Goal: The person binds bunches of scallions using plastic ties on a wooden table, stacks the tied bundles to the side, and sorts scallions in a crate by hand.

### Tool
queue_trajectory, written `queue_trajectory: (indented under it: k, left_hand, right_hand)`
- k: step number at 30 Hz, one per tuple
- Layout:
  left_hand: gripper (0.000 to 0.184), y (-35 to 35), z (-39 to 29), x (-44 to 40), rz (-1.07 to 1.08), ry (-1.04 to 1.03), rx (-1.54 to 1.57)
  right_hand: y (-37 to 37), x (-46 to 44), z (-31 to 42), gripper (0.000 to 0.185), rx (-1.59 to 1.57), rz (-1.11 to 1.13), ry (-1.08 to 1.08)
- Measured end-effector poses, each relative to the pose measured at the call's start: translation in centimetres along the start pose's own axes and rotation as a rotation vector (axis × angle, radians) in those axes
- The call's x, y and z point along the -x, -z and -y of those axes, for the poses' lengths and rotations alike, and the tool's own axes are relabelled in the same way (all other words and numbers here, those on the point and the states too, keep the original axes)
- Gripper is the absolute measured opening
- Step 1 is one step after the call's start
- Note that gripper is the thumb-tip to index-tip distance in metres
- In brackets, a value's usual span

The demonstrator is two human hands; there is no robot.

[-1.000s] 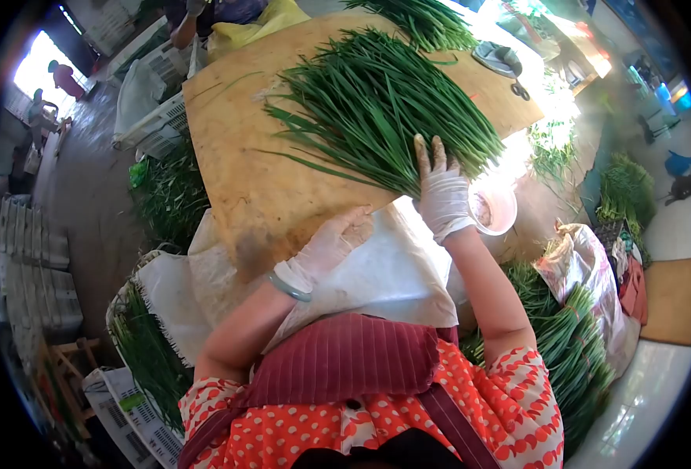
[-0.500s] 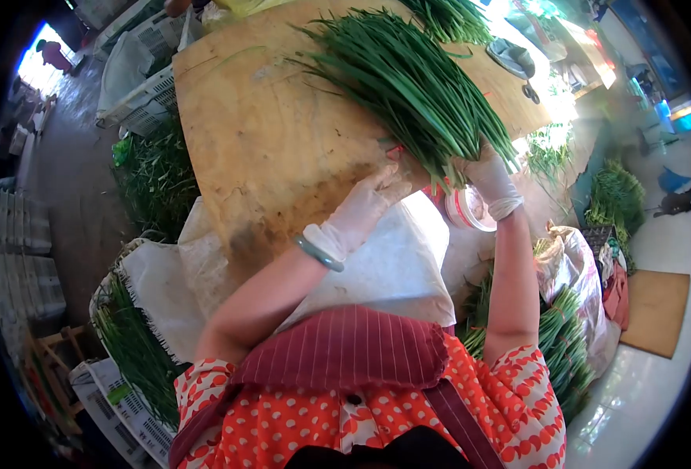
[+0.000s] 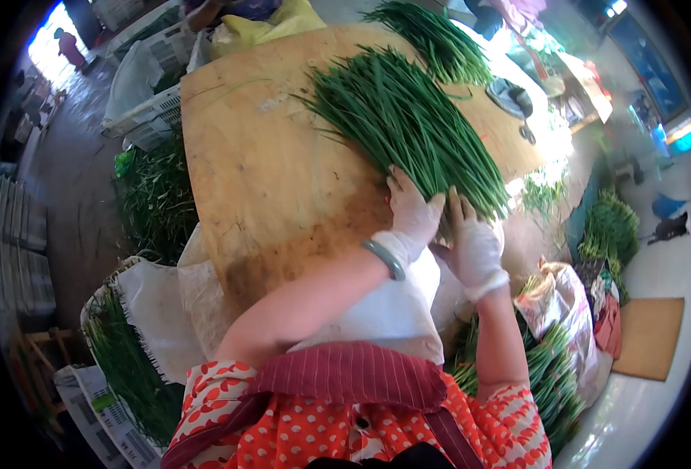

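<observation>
Along the counter's (image 3: 259, 156) near side, my open left hand (image 3: 414, 217) is now joining my open right hand (image 3: 476, 254) against long green leaves (image 3: 408, 117).

The board (image 3: 259, 156) offers passage at left, green leaves (image 3: 408, 117) blocking its right.

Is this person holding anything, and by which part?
Left hand and right hand touch the green bundle near its stem ends; whether either grips it cannot be told.

Extended both forearms forward, angling the left inward, and held the gloved left hand (image 3: 414, 209) close beside the gloved right hand (image 3: 476, 248), fingers pointing away.
</observation>
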State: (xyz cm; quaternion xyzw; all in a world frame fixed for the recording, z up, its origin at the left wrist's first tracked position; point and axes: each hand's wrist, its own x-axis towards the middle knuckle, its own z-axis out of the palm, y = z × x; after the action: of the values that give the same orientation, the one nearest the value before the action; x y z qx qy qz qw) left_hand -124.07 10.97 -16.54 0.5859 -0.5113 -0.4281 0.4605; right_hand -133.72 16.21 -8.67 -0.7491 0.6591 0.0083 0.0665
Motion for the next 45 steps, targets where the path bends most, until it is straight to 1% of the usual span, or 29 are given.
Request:
queue_trajectory:
  k: [1, 3, 4, 7, 10, 12, 15, 16, 17, 18, 20, 21, 23, 24, 25, 27, 28, 30, 32, 33, 34, 35, 36, 39, 40, 41, 42, 43, 45]
  left_hand:
    - [0.097, 0.1, -0.6, 0.5, 0.007, 0.039, -0.121]
    - [0.095, -0.9, -0.5, 1.0, -0.029, 0.004, -0.212]
    - [0.094, -1.3, -0.4, 1.1, -0.036, -0.006, -0.241]
    - [0.093, -1.5, -0.9, 0.9, -0.051, 0.003, -0.257]
    - [0.093, -1.8, -1.1, 0.9, -0.099, -0.067, -0.296]
    - [0.093, -1.6, -2.0, 1.0, -0.070, 0.005, -0.347]
    - [0.089, -0.8, -2.5, 1.1, -0.011, 0.023, -0.354]
    - [0.085, 0.7, -3.5, 1.6, 0.090, 0.025, -0.412]
    - [0.085, 0.4, -2.3, 1.5, 0.083, 0.025, -0.412]
    - [0.085, -0.3, -0.3, 1.2, 0.102, -0.086, -0.366]
    - [0.089, -1.4, -1.1, 0.8, -0.020, -0.028, -0.432]
    - [0.089, -1.4, -1.1, 0.9, -0.026, -0.025, -0.429]
    - [0.092, -0.9, -1.1, 1.0, -0.023, -0.055, -0.378]
    - [0.093, -0.8, -0.8, 1.0, -0.020, -0.062, -0.360]
    - [0.093, -1.0, 0.4, 0.9, 0.043, -0.157, -0.387]
    - [0.094, -1.0, 1.2, 0.6, 0.107, -0.251, -0.414]
    - [0.094, -1.0, 1.2, 0.3, 0.128, -0.207, -0.066]
    - [0.093, -0.9, 0.8, 0.5, 0.139, -0.146, 0.281]
    - [0.090, -0.4, -0.6, 1.3, 0.004, -0.131, -0.307]
    - [0.090, 0.0, 0.0, 1.4, 0.005, -0.133, -0.308]
    - [0.080, 0.7, 0.8, 1.6, 0.243, 0.012, 0.108]
    - [0.076, 0.9, 1.0, 1.6, 0.365, 0.072, 0.323]
    - [0.071, 1.1, 1.3, 1.6, 0.479, 0.157, 0.526]
    - [0.051, 1.1, 1.1, 1.4, 0.256, -0.038, 0.521]
    - [0.045, 1.1, 1.1, 1.5, 0.194, -0.098, 0.515]
    - [0.047, 0.4, 1.9, 1.2, 0.127, -0.222, 0.400]
    - [0.048, -0.5, 3.0, 0.9, 0.045, -0.338, 0.282]
    - [0.057, -1.0, 3.4, 0.4, 0.019, -0.367, 0.148]
    - [0.073, -0.5, 3.6, -0.5, 0.030, -0.353, -0.009]
  right_hand:
    - [-0.3, 0.1, -1.5, 0.077, 0.148, -0.166, 0.189]
    - [3.2, -0.6, -1.4, 0.059, 0.097, -0.176, 0.189]
    - [5.0, -1.3, -0.6, 0.059, 0.101, -0.178, 0.192]
    - [8.1, -6.0, 2.5, 0.033, 0.013, -0.322, 0.419]
    - [8.3, -13.2, 6.0, 0.025, -0.066, -0.325, 0.636]
    - [7.3, -18.6, 8.9, 0.025, 0.068, -0.275, 0.697]
    - [3.4, -25.6, 12.1, 0.027, 0.419, -0.220, 0.609]
    - [1.2, -27.6, 12.2, 0.022, 0.470, -0.307, 0.631]
    - [0.5, -28.4, 12.7, 0.021, 0.522, -0.393, 0.653]
    - [0.2, -29.4, 12.7, 0.021, 0.524, -0.398, 0.659]
    - [1.3, -29.3, 13.6, 0.021, 0.731, -0.292, 0.601]
    - [2.2, -29.7, 14.1, 0.021, 0.733, -0.293, 0.608]
    - [5.1, -29.9, 15.6, 0.019, 0.430, -0.165, 0.482]
    - [5.8, -31.5, 16.5, 0.020, 0.267, -0.183, 0.510]
    - [6.4, -32.7, 17.5, 0.022, 0.101, -0.199, 0.533]
    - [9.2, -30.8, 19.7, 0.027, -1.038, -0.076, 0.763]
    - [9.7, -30.4, 20.5, 0.027, -1.040, -0.068, 0.760]
    - [9.7, -29.7, 22.0, 0.031, -0.470, -0.242, 0.977]
    - [5.5, -30.3, 22.0, 0.034, 0.107, 0.009, 0.877]
    - [4.0, -28.9, 21.9, 0.032, 0.097, 0.158, 0.587]
    - [2.6, -27.7, 21.7, 0.030, 0.445, 0.142, 0.635]
    - [1.5, -26.9, 21.5, 0.026, 0.645, 0.180, 0.689]
    - [-1.0, -27.5, 20.9, 0.023, 0.686, 0.144, 0.719]
    - [-0.8, -27.6, 21.5, 0.023, 0.122, 0.186, 0.707]
    - [-0.3, -27.4, 21.5, 0.026, -0.419, 0.161, 0.735]
    - [0.9, -26.5, 21.3, 0.031, -0.963, 0.118, 0.722]
    - [2.5, -26.0, 20.3, 0.037, -0.975, -0.016, 0.837]
    - [4.8, -24.6, 18.7, 0.045, -0.979, -0.151, 0.931]
    - [6.7, -22.6, 14.1, 0.048, -0.862, -0.105, 0.954]
